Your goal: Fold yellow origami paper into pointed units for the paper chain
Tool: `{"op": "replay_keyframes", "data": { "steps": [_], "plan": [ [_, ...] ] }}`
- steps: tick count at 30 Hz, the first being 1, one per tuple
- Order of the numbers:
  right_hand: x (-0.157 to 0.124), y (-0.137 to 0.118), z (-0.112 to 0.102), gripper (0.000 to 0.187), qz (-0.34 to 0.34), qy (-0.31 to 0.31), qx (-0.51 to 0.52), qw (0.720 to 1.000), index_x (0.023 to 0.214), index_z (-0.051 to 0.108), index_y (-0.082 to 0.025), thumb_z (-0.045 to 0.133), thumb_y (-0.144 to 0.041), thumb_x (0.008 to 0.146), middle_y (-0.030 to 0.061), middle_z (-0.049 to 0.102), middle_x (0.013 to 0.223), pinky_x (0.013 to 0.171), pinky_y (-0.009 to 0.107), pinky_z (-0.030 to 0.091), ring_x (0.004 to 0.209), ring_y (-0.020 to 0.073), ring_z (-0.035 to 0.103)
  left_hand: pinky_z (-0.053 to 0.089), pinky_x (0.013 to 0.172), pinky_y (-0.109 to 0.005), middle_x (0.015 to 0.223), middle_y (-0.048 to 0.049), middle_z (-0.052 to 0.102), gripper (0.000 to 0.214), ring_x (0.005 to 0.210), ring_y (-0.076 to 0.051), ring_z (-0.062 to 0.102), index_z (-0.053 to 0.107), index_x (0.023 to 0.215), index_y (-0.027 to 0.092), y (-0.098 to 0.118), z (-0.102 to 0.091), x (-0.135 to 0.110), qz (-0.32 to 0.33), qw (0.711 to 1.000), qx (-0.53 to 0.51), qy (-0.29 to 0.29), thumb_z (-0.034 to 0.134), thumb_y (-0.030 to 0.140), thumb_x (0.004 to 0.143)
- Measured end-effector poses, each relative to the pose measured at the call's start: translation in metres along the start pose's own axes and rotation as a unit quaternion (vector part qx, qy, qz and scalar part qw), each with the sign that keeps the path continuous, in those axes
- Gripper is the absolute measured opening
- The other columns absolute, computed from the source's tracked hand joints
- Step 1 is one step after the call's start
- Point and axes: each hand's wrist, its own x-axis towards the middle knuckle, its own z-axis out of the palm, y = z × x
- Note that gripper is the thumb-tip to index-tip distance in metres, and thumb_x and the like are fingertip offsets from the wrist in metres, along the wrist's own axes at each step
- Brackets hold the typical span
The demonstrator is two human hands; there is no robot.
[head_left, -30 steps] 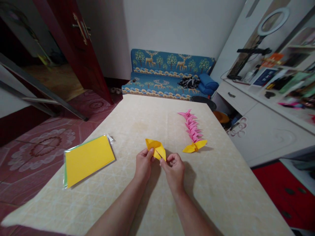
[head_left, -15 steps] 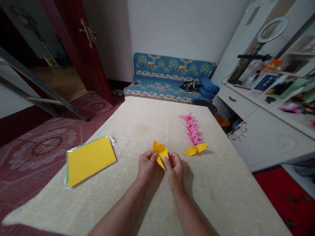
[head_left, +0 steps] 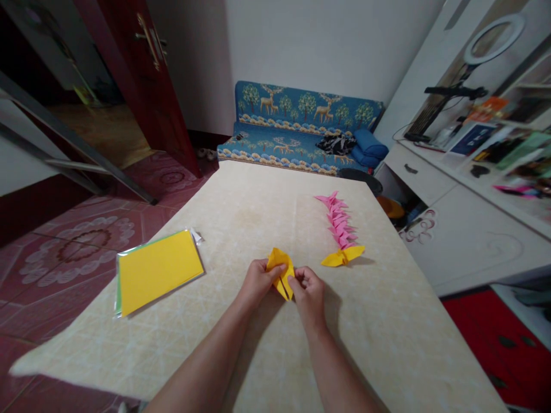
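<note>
A partly folded sheet of yellow origami paper point(head_left: 278, 259) is held between both hands above the table. My left hand point(head_left: 258, 279) grips its left side, the thumb lying across the front of the paper. On the right edge, my right hand point(head_left: 309, 288) pinches the paper between thumb and fingers. A dark slit runs down the lower part of the fold. Beyond my right hand lies a finished yellow paper crane point(head_left: 343, 256) with its wings spread. Behind it stretches a row of several pink paper cranes point(head_left: 338, 219).
A clear packet of yellow paper point(head_left: 161, 272) with a green edge lies on the left of the cloth-covered table point(head_left: 258, 195). Past the far edge is a blue patterned sofa point(head_left: 284, 135). A white cabinet point(head_left: 456, 229) stands on the right, a red door point(head_left: 159, 86) at the left.
My left thumb has moved inward across the paper, and the paper's lower flaps lie closer together. The view has shifted slightly.
</note>
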Motion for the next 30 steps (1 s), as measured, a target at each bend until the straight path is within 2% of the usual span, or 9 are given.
{"op": "replay_keyframes", "data": {
  "steps": [3,6,9,15,20,22,25,28,30],
  "plan": [
    [0.001,0.0,0.002,0.014,-0.004,0.018,0.011,1.0,0.074,0.054,-0.018,0.061,-0.029,0.071,-0.0023,0.056,0.06,0.047,0.02,0.044,0.051,0.0121,0.054,0.035,0.04,-0.021,0.051,-0.0033,0.059,0.028,0.041,-0.01,0.048,0.066,0.065,0.007,-0.001,0.002,0.001,-0.009,1.0,0.002,0.028,0.07,0.035,0.066],
    [0.005,0.001,0.004,0.023,-0.016,0.055,0.022,0.998,0.087,0.055,-0.017,0.063,-0.032,0.07,0.0018,0.062,0.071,0.053,0.023,0.049,0.06,0.015,0.06,0.035,0.039,-0.021,0.052,-0.0041,0.06,0.024,0.039,-0.01,0.048,0.067,0.065,0.008,-0.001,0.004,0.001,-0.011,0.999,-0.008,0.048,0.071,0.032,0.064],
    [0.008,0.002,0.005,0.022,-0.031,0.062,-0.008,0.998,0.087,0.059,-0.016,0.061,-0.033,0.073,0.004,0.064,0.072,0.055,0.025,0.049,0.061,0.0158,0.06,0.038,0.042,-0.022,0.056,-0.0058,0.063,0.024,0.044,-0.012,0.052,0.068,0.066,0.008,-0.004,0.004,0.001,-0.004,0.998,-0.014,0.053,0.073,0.03,0.061],
    [0.005,-0.002,0.005,0.011,-0.165,0.066,-0.127,0.976,0.08,0.062,-0.017,0.056,-0.026,0.08,0.0042,0.062,0.074,0.064,0.027,0.048,0.068,0.0158,0.058,0.037,0.044,-0.022,0.055,-0.0044,0.061,0.032,0.045,-0.011,0.051,0.066,0.065,0.007,-0.005,0.004,0.001,-0.007,0.997,-0.022,0.071,0.074,0.038,0.061],
    [0.003,-0.008,0.007,0.009,-0.218,0.053,-0.158,0.961,0.078,0.06,-0.018,0.052,-0.021,0.081,0.0037,0.059,0.074,0.066,0.027,0.047,0.07,0.0154,0.057,0.032,0.042,-0.021,0.052,-0.0032,0.057,0.038,0.043,-0.009,0.046,0.064,0.063,0.007,-0.008,0.002,0.002,0.007,0.997,-0.009,0.071,0.071,0.045,0.065],
    [0.004,-0.01,0.007,0.008,-0.218,0.048,-0.16,0.962,0.076,0.06,-0.018,0.053,-0.021,0.081,0.0035,0.059,0.073,0.066,0.027,0.046,0.07,0.0154,0.056,0.031,0.043,-0.021,0.053,-0.0036,0.057,0.039,0.044,-0.009,0.045,0.065,0.065,0.007,-0.011,0.001,0.002,0.014,0.998,-0.001,0.066,0.069,0.046,0.067],
    [0.008,-0.013,0.007,0.007,-0.177,0.044,-0.154,0.971,0.079,0.059,-0.018,0.056,-0.024,0.079,0.0037,0.061,0.076,0.067,0.027,0.047,0.071,0.016,0.057,0.032,0.044,-0.021,0.054,-0.0036,0.057,0.039,0.045,-0.009,0.045,0.066,0.067,0.006,-0.014,0.001,0.003,0.027,0.998,0.014,0.054,0.068,0.046,0.067],
    [0.015,-0.012,0.005,0.016,-0.125,0.035,-0.131,0.983,0.09,0.06,-0.018,0.059,-0.027,0.076,0.0049,0.064,0.083,0.067,0.028,0.048,0.074,0.017,0.059,0.031,0.043,-0.02,0.052,-0.0024,0.054,0.039,0.044,-0.009,0.043,0.065,0.062,0.007,-0.012,0.003,0.002,0.034,0.998,0.036,0.034,0.068,0.045,0.067],
    [0.02,-0.012,0.004,0.018,-0.118,0.025,-0.125,0.985,0.09,0.061,-0.017,0.059,-0.027,0.075,0.005,0.065,0.083,0.067,0.028,0.048,0.074,0.0173,0.06,0.028,0.042,-0.019,0.049,-0.0016,0.051,0.04,0.043,-0.008,0.04,0.063,0.056,0.007,-0.01,0.004,0.001,0.039,0.998,0.046,0.025,0.068,0.045,0.066]
  ]
}}
